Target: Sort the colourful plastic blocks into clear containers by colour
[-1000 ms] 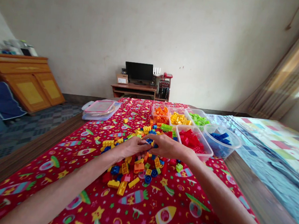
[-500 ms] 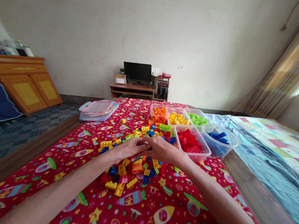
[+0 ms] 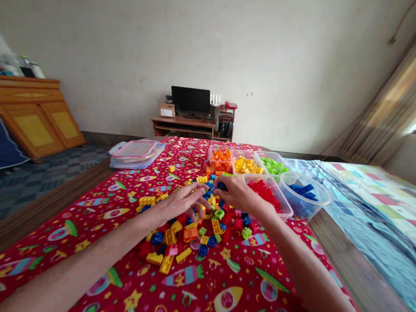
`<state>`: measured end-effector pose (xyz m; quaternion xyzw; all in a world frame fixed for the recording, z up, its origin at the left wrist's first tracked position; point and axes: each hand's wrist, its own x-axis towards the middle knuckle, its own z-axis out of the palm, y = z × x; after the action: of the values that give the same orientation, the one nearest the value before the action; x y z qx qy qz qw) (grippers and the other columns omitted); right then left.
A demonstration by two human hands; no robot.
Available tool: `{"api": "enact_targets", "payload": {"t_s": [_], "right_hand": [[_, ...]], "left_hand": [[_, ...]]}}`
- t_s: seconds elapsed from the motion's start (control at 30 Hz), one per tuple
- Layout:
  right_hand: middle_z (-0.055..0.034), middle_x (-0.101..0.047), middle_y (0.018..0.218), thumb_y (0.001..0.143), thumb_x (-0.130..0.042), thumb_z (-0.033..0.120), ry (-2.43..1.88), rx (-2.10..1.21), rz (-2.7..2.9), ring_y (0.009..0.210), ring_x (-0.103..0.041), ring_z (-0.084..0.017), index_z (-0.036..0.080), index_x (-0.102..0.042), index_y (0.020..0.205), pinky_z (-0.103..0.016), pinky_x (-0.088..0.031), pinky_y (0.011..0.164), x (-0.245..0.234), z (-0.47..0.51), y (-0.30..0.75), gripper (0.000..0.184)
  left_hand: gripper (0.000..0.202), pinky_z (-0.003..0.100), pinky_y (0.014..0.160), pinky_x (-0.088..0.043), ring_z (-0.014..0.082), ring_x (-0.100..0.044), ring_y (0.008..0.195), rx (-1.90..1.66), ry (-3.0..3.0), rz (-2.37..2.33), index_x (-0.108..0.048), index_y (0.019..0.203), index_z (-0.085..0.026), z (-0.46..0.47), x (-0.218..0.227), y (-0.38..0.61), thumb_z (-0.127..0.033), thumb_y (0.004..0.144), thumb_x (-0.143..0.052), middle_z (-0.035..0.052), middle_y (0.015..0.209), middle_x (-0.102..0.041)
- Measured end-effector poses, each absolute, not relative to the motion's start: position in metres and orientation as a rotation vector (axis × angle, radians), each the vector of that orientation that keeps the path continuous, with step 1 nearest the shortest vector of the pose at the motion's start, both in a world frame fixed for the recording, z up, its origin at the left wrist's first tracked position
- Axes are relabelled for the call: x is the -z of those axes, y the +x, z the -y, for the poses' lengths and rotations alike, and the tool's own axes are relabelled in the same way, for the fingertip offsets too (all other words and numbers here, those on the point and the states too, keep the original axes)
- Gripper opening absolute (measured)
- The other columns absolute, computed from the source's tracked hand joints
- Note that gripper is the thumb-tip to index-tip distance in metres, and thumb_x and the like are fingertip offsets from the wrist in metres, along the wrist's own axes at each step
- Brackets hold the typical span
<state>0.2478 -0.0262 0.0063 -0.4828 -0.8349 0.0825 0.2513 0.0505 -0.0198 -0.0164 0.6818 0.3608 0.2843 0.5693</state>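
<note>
Mid-frame, above the rocket-print red cloth (image 3: 162,296), our left hand (image 3: 183,202) spreads open over the heap of plastic bricks (image 3: 187,234), apart from our right hand (image 3: 239,195), whose fingertips (image 3: 223,189) meet a blue brick (image 3: 221,185); any grip is unclear. Upper right, clear plastic tubs (image 3: 284,212) keep colours separate.

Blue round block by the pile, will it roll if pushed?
The blue round block looks wheel-shaped, so it would probably roll if stood on edge. It looks like light hollow plastic, so a nudge should move it easily.
</note>
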Motion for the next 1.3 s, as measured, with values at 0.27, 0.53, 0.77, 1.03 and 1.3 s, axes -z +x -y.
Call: {"api": "enact_targets", "payload": {"t_s": [0.27, 0.53, 0.77, 1.03, 1.3], "right_hand": [[-0.0027, -0.060, 0.066, 0.081, -0.050, 0.024, -1.793, 0.300, 1.613, 0.064, -0.056, -0.016, 0.015, -0.063, 0.091, -0.027, -0.040, 0.063, -0.040, 0.018, 0.374, 0.018], [-0.0126, -0.063, 0.072, 0.085, -0.048, 0.031, -2.265, 0.257, 1.424, 0.073, -0.060, -0.025, 0.007, -0.062, 0.105, -0.039, -0.043, 0.072, -0.025, 0.028, 0.435, 0.033], [-0.0104, -0.066, 0.077, 0.087, -0.047, 0.031, -2.005, 0.371, 1.569, 0.078, -0.060, -0.023, 0.016, -0.066, 0.101, -0.036, -0.043, 0.076, -0.051, 0.035, 0.387, 0.028], [-0.0092, -0.069, 0.086, 0.090, -0.041, 0.029, -1.879, 0.356, 1.939, 0.074, -0.059, -0.019, 0.019, -0.066, 0.105, -0.027, -0.037, 0.065, -0.053, 0.043, 0.309, 0.031], [-0.0116, -0.067, 0.086, 0.094, -0.034, 0.022, -1.912, 0.362, 2.275, 0.073, -0.061, -0.017, 0.014, -0.064, 0.101, -0.025, -0.034, 0.059, -0.038, 0.045, 0.270, 0.032]], "left_hand": [[0.043, 0.021, 0.046, -0.049, 0.0131, -0.061, 0.061, -0.747, 1.823, -0.869, -0.055, 0.102, -0.014, 0.004, 0.022, 0.044, -0.051, 0.082, -0.052, 0.0052, 0.080, -0.065], [0.035, 0.028, 0.068, -0.054, 0.0179, -0.066, 0.078, -0.699, 2.323, -0.870, -0.064, 0.098, -0.015, 0.016, 0.027, 0.054, -0.040, 0.092, -0.040, 0.0076, 0.089, -0.069], [0.038, 0.043, 0.116, -0.020, 0.0232, -0.035, 0.136, -0.210, 2.922, -0.301, -0.054, 0.129, -0.025, 0.081, 0.037, 0.065, -0.037, 0.093, -0.049, 0.0050, 0.142, -0.049], [0.039, 0.045, 0.118, -0.008, 0.0212, -0.027, 0.141, -0.216, 3.230, -0.323, -0.047, 0.134, -0.028, 0.066, 0.060, 0.045, -0.028, 0.096, -0.043, 0.0001, 0.142, -0.049], [0.035, 0.043, 0.115, -0.025, 0.0249, -0.035, 0.137, -0.399, 3.218, -0.546, -0.062, 0.116, -0.024, 0.013, 0.045, 0.037, -0.045, 0.090, -0.053, 0.0047, 0.143, -0.047]]}}
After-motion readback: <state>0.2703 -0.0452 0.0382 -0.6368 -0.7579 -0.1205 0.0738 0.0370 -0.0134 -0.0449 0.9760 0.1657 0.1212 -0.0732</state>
